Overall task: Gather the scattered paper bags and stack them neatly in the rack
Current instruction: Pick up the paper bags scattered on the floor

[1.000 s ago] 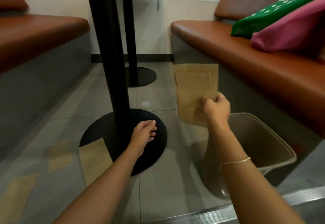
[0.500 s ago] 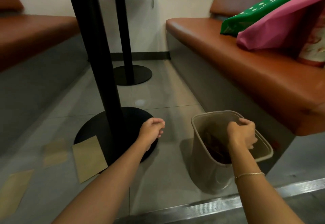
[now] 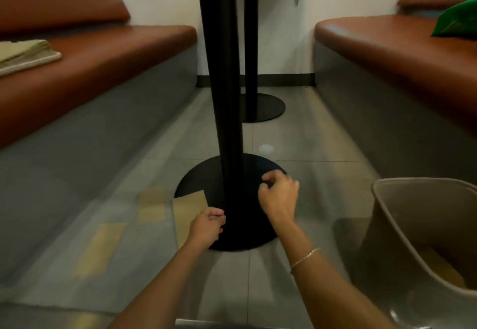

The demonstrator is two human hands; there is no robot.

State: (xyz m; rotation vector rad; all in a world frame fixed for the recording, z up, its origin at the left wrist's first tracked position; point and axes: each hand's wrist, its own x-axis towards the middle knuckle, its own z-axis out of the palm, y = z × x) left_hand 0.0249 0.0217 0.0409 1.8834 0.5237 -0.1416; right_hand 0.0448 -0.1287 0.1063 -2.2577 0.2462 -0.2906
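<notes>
Both hands hang over a smooth grey tiled floor (image 3: 296, 178) between two benches with glossy reddish-brown padded seats. The left hand (image 3: 206, 228) has its fingers loosely curled and holds nothing; it sits over the near edge of a flat tan paper bag (image 3: 189, 215), though whether it touches the bag cannot be told. The right hand (image 3: 280, 195) also has curled fingers with nothing in them, and a thin chain bracelet (image 3: 304, 259) circles its wrist. It hovers above the round, matte black base (image 3: 247, 225) of a tall black table post (image 3: 222, 83). The tan bag lies partly on that base, left of the post. Two more flat rectangular paper bags lie on the tiles further left, one pale and blurred (image 3: 152, 204) just beside the first, another (image 3: 103, 248) nearer the camera. At the right edge stands a beige plastic bin (image 3: 387, 225) with smooth tapered walls and a rounded rim; brown paper (image 3: 444, 269) shows inside it near the bottom. On the left bench (image 3: 116, 52) rests a flat stack of cream paper or cloth (image 3: 23, 52). A second black post (image 3: 251, 44) with its own disc foot stands further back, and something green (image 3: 459, 21) lies on the right bench (image 3: 387, 44).
</notes>
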